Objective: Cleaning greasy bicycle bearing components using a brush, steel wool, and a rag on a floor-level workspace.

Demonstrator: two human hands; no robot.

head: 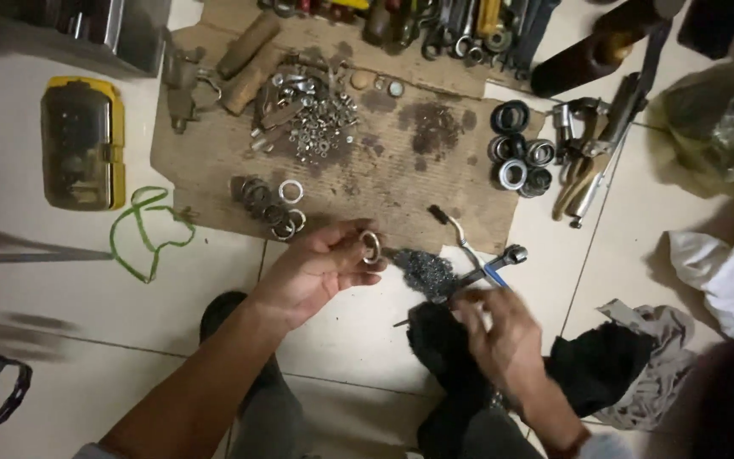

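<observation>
From the head view, the left hand point(316, 268) pinches a small metal ring point(370, 246) between thumb and fingers point(358, 229), just above the near edge of a stained cardboard sheet point(401, 161) lying on the tiled floor point(87, 289). The right hand point(499, 336) is blurred — its fingers look clenched near a black rag point(443, 340), but whether they grasp anything I cannot tell. A heap of nuts point(316, 119) and stacked bearings point(520, 153) rest on the cardboard.

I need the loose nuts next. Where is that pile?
The pile of nuts lies on the stained cardboard sheet, upper centre of the head view, beside the wooden handles.
</observation>
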